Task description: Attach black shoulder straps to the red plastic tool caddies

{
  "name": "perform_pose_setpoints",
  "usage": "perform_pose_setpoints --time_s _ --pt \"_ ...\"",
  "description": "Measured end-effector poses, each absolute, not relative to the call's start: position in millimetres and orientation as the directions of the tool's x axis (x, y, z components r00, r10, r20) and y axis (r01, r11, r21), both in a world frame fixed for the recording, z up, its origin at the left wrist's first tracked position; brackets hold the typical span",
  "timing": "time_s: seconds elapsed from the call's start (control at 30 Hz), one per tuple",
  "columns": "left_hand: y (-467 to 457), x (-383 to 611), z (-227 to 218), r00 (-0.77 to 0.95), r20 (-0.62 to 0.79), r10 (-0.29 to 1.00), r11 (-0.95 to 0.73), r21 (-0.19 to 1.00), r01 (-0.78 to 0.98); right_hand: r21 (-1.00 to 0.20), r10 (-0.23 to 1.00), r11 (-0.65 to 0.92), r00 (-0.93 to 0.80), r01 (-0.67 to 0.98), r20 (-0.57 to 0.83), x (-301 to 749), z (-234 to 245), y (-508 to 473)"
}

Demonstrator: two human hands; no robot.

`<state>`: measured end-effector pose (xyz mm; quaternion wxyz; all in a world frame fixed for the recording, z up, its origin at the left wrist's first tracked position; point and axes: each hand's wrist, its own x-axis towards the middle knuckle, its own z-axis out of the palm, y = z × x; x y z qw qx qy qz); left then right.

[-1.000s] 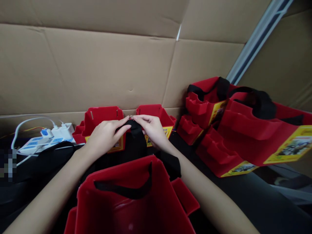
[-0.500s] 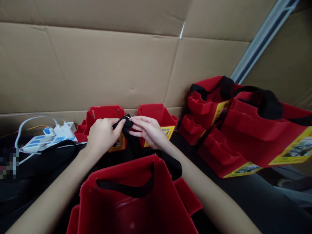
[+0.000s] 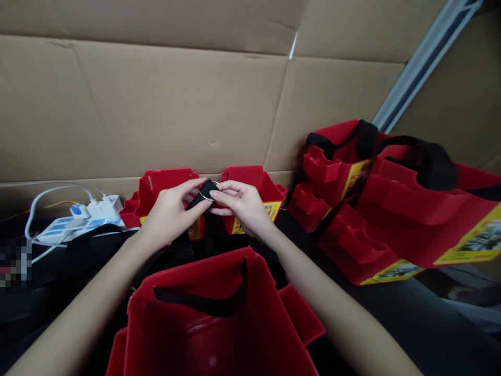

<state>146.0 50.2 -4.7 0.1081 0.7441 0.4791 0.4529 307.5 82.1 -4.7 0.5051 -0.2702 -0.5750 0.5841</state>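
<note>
Between my two hands is a black webbing strap with a thin metal ring around it. My left hand pinches the strap from the left with thumb and fingers. From the right, my right hand grips the ring at the strap's end between thumb and forefinger. Below them, nearest me, stands an open red plastic bin, with a black strap threaded through slots in its back wall. Part of the held strap is hidden by my fingers.
Two red bins stand behind my hands against a cardboard wall. Stacked red bins with black straps and yellow labels are at right. A power strip with plugs and white cables lies at left.
The strap end has turned, and its black flat face with the ring across it now shows. My left fingers have straightened and my right hand has shifted slightly right.
</note>
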Motion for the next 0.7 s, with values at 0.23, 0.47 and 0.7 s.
perform_pose_setpoints --time_s 0.23,0.47,0.7 --pt "55.0 141.8 -2.9 0.122 0.453 0.883 -0.468 0.871 0.152 -0.905 0.84 0.411 -0.338 -0.113 0.424 311.3 2.1 80.9" --pt "54.8 141.2 -4.6 0.159 0.454 0.876 -0.472 0.876 0.098 -0.84 0.775 0.541 -0.368 -0.036 0.515 313.7 3.9 80.9" --pt "59.2 138.9 -7.0 0.131 0.422 0.897 -0.439 0.884 0.159 -0.83 0.735 0.556 -0.435 -0.05 0.519 313.1 2.5 82.3"
